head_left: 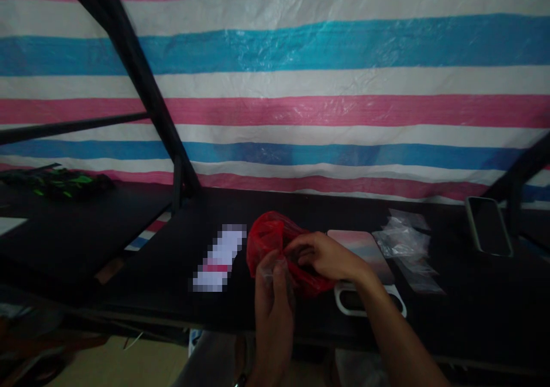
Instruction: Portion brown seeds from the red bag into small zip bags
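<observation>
A crumpled red plastic bag [264,235] lies on the black table in front of me. My left hand [275,295] is at its near side, thumb and fingers pinched on what looks like a small clear plastic bag [267,273]. My right hand [322,255] reaches over the red bag from the right. Its fingers are curled together at the bag's folds, close to the left fingertips, and whatever they grip is hidden. Under my right forearm is a flat pastel panel [361,246] with a white oval-framed part [397,301] at its near edge.
Several clear plastic bags [406,241] lie right of the panel. A phone [490,226] stands farther right. A blurred-out white paper slip [221,258] lies on the left. Black metal posts [146,83] and a striped sheet [301,112] rise behind the table [163,278].
</observation>
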Motion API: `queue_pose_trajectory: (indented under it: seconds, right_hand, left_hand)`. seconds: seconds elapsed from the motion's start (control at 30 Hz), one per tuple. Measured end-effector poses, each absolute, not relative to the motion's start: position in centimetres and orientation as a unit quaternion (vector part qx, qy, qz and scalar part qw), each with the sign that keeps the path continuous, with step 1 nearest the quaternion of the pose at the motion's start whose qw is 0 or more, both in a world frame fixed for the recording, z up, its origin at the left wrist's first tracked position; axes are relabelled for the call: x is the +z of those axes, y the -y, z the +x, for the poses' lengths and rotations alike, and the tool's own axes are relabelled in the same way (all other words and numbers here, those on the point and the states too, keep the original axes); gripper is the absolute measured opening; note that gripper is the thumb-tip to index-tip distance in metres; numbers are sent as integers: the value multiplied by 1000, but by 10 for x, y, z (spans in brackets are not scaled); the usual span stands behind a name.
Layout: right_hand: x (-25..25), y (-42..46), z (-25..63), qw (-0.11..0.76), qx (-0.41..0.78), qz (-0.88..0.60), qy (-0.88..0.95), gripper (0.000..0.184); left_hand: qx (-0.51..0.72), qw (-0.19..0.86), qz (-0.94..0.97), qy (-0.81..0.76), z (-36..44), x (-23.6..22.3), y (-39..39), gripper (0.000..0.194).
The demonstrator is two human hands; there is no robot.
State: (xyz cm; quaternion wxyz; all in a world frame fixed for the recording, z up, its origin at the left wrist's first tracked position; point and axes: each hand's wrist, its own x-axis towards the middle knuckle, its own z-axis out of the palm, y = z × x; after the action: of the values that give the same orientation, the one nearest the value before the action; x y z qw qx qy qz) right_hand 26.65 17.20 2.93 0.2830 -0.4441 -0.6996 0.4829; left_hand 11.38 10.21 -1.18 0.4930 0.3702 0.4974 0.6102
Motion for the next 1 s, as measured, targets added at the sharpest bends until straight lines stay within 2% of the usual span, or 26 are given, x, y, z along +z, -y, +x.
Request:
queue_pose_trajectory:
  seconds: [0.13,0.3,0.4,0.5,0.6,0.77,1.0]
  right_hand:
    - [30,-171,273,330,513,-440,659,45]
    - [38,-166,279,398,514,-428,628,34]
    - [46,-162,282,427,519,-417,612,33]
    - [55,-156,282,432,507,-421,615,32]
    - [62,-148,278,413,441,-443,662,34]
    - [75,-134,270,386,304,-430,757,51]
    - [76,-135,271,436,316,-420,731,48]
  left_hand:
    - [596,485,397,-502,105,-2,-110,62]
    - [593,387,482,-516,97,3,-123,52]
    - [577,384,506,-514,100,1,-126,54]
    - [556,417,514,-502,105,-4,-127,59]
    - [533,437,531,-493,109,-7,-127,61]
    - [528,417,553,-491,114,-7,-128,55]
    - [575,369,561,-467,115,-7,-129,52]
